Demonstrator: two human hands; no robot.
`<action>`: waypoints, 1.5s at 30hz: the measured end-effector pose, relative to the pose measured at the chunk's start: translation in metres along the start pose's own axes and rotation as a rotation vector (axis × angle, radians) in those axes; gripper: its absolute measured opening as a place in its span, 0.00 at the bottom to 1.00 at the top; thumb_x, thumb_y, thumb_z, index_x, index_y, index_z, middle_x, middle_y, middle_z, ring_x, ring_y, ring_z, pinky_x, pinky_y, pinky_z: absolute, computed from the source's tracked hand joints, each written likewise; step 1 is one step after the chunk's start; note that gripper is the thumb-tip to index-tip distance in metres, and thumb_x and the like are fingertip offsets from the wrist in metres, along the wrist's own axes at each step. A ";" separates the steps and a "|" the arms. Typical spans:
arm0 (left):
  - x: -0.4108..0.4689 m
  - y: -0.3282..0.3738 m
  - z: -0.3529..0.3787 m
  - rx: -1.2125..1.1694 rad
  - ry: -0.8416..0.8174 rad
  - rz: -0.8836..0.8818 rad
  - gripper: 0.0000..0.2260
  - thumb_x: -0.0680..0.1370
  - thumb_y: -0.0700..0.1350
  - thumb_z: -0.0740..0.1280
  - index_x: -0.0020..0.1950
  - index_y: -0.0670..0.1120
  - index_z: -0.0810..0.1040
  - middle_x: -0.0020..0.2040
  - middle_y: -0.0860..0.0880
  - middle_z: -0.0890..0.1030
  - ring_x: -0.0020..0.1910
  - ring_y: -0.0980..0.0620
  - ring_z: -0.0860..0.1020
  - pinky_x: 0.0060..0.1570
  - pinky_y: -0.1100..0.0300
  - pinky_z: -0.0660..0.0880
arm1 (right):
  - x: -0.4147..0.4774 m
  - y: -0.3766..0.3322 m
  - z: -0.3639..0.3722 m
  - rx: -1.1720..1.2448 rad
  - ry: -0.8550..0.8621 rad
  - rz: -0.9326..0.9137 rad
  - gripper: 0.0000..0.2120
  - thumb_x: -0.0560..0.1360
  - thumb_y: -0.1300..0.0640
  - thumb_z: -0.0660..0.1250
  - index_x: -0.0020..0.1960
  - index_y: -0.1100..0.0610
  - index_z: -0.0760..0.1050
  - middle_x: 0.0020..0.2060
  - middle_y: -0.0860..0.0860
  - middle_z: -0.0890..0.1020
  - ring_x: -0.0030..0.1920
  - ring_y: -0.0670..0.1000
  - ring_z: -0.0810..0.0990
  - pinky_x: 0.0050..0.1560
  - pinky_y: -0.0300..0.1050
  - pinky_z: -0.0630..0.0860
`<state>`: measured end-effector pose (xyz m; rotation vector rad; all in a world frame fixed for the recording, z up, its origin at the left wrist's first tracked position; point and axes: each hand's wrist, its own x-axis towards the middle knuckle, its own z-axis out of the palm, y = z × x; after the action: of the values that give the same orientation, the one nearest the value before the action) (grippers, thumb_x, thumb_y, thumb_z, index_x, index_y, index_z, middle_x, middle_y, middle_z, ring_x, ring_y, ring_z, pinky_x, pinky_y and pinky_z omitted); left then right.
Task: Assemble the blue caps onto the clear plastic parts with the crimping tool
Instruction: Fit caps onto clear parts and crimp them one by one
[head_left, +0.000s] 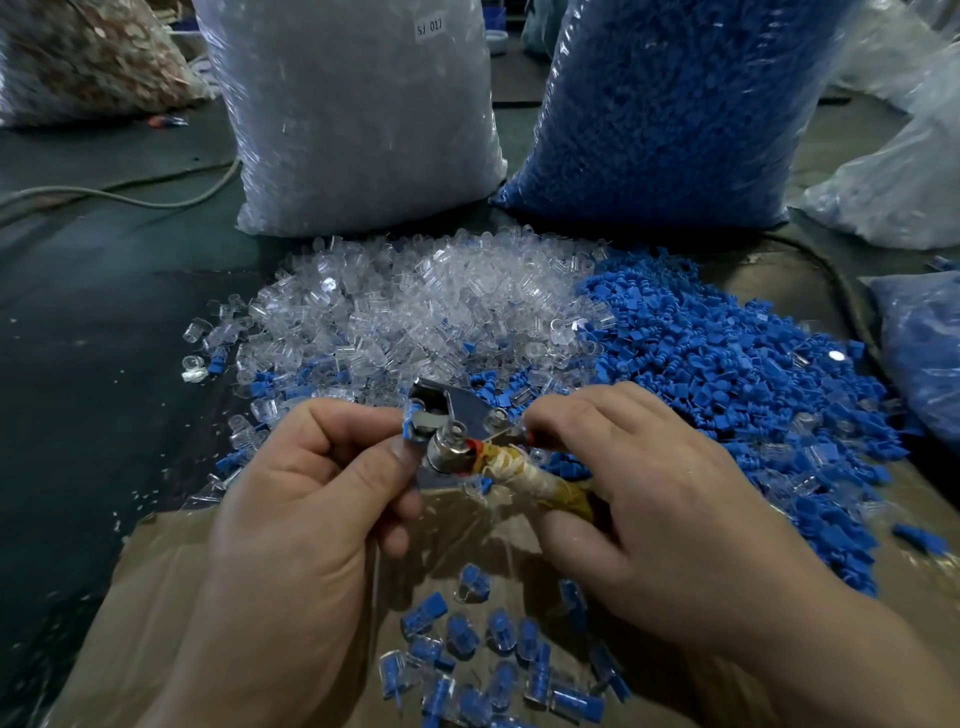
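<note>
Tightly, fingers (571, 413) curled — crimping tool (460, 408), cap (410, 425)

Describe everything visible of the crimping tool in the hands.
The crimping tool is a hand tool of shiny metal, with a flat plate head, bolts and a round silver barrel. Its handle is wrapped in yellowish-white tape, red at the neck. It is tilted, head toward the upper left. The right hand grips the handle; the left hand pinches a blue cap at its jaws.
</note>
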<state>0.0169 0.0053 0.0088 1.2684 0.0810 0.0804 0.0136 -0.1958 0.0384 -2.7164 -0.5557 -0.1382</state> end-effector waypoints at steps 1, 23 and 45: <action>0.000 0.000 0.000 0.003 0.006 0.005 0.10 0.62 0.50 0.77 0.40 0.51 0.83 0.32 0.43 0.79 0.25 0.53 0.74 0.21 0.65 0.70 | 0.000 0.000 0.000 -0.006 0.001 0.000 0.24 0.70 0.38 0.54 0.64 0.44 0.67 0.50 0.40 0.72 0.52 0.45 0.69 0.50 0.42 0.71; -0.005 0.001 -0.003 0.400 -0.117 -0.052 0.04 0.74 0.45 0.68 0.41 0.53 0.80 0.25 0.48 0.76 0.22 0.53 0.72 0.23 0.65 0.71 | 0.010 0.015 0.006 -0.262 -0.012 0.242 0.33 0.66 0.25 0.47 0.61 0.42 0.69 0.47 0.42 0.72 0.49 0.46 0.66 0.50 0.45 0.68; -0.017 -0.005 0.005 0.597 -0.086 0.206 0.14 0.68 0.65 0.65 0.49 0.62 0.81 0.39 0.54 0.85 0.33 0.56 0.82 0.31 0.58 0.79 | 0.000 -0.018 0.012 0.024 0.174 -0.044 0.14 0.81 0.49 0.54 0.45 0.53 0.75 0.38 0.46 0.77 0.38 0.50 0.75 0.40 0.47 0.70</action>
<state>0.0001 -0.0030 0.0054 1.8729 -0.1098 0.1887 0.0067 -0.1757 0.0338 -2.6369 -0.5616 -0.3731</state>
